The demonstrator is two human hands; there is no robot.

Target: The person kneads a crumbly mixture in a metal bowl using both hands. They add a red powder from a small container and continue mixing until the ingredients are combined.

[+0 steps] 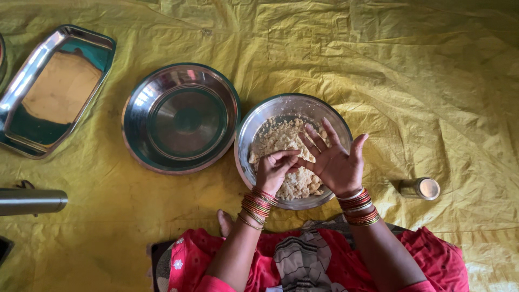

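Nearest, the left hand (273, 172) had its fingers curled into crumbly dough (286, 148) inside the steel bowl (259, 121), which sat on the yellow sheet (405, 65) near its front edge. The right hand (335, 159) was open, fingers spread wide, touching the same dough. Pressing crumbs together over the bowl's middle seemed wise. Beside lay a small steel cup (420, 188), an empty steel plate (181, 116) and, farther left, a tray (54, 89); nothing blocked the hands.

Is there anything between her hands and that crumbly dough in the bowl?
Nothing visible. The left hand is curled right on the crumbly dough inside the steel bowl, and the open right hand hovers over it beside the left.
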